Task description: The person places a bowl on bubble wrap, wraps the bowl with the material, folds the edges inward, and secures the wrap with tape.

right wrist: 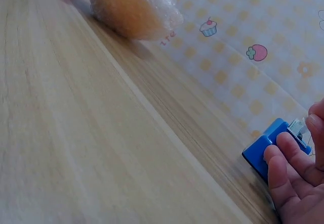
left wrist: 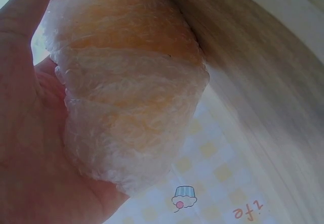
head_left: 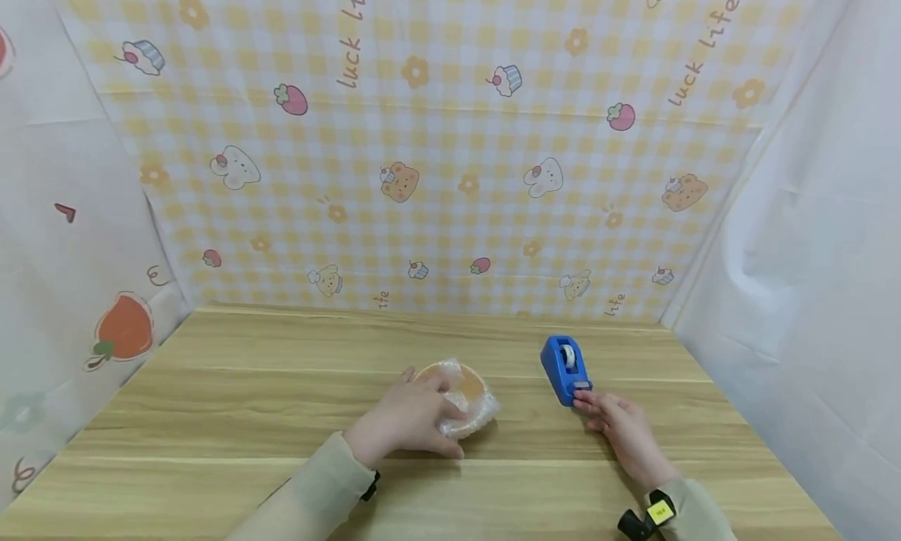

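Note:
A round orange bowl [head_left: 472,383] wrapped in clear bubble wrap sits near the middle of the table. My left hand [head_left: 415,416] grips it from the left, fingers over the top and thumb at the near side. In the left wrist view, the bubble wrap [left wrist: 126,82] lies in folds against the palm. To the right stands a blue tape dispenser [head_left: 556,369] with a roll of tape [head_left: 568,356]. At its cutter end, my right hand [head_left: 622,431] pinches the tape's end, while other fingers rest against the dispenser's front in the right wrist view.
The wood-grain table [head_left: 281,369] ends at a yellow checked cloth [head_left: 450,134] hung behind it. White cloths [head_left: 809,252] hang at both sides. A dark wrist strap with a camera [head_left: 644,517] sits on the right wrist.

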Motion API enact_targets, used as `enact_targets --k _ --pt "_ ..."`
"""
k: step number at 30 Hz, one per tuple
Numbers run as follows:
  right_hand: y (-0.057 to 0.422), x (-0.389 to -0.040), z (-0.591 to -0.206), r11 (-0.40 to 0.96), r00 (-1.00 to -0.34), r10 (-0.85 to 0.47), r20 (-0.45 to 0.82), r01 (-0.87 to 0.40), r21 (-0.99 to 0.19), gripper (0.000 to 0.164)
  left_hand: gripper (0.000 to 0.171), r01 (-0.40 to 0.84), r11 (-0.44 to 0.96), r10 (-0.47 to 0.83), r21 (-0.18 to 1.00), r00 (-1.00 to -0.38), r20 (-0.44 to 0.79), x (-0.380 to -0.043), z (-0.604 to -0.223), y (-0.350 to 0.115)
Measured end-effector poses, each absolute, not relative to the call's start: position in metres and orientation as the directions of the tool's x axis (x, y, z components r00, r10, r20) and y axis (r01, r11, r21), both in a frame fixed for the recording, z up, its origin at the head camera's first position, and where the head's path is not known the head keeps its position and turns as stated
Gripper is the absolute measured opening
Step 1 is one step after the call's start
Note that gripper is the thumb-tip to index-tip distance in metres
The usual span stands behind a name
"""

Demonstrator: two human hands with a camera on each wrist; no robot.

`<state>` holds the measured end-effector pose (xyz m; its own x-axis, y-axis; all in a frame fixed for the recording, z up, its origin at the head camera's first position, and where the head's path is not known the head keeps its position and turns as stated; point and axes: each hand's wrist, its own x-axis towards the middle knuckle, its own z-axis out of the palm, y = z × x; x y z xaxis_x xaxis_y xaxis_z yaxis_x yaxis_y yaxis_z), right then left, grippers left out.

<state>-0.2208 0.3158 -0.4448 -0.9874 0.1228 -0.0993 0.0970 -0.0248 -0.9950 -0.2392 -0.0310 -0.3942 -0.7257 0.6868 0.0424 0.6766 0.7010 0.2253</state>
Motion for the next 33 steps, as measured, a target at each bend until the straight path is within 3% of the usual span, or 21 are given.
enact_targets --k 14,19,33 --pt "0.3199 -0.2205 -0.4419 -0.038 -0.982 0.068 -0.176 0.174 -0.984 0.027 0.050 0.666 0.710 0.677 0.226 -0.735 0.039 -0.2382 -0.3944 -0.0320" --pt "0.3194 -0.2199 -0.4419 -0.073 -0.974 0.080 -0.212 0.207 -0.976 0.035 0.049 0.667 0.711 0.677 0.221 -0.735 0.043 -0.2390 -0.3949 -0.0312" --pt "0.3193 -0.2246 -0.4423 0.086 -0.970 0.043 -0.238 0.240 -0.967 0.029 0.049 0.666 0.713 0.675 0.218 -0.737 0.043 -0.2388 -0.3947 -0.0311"
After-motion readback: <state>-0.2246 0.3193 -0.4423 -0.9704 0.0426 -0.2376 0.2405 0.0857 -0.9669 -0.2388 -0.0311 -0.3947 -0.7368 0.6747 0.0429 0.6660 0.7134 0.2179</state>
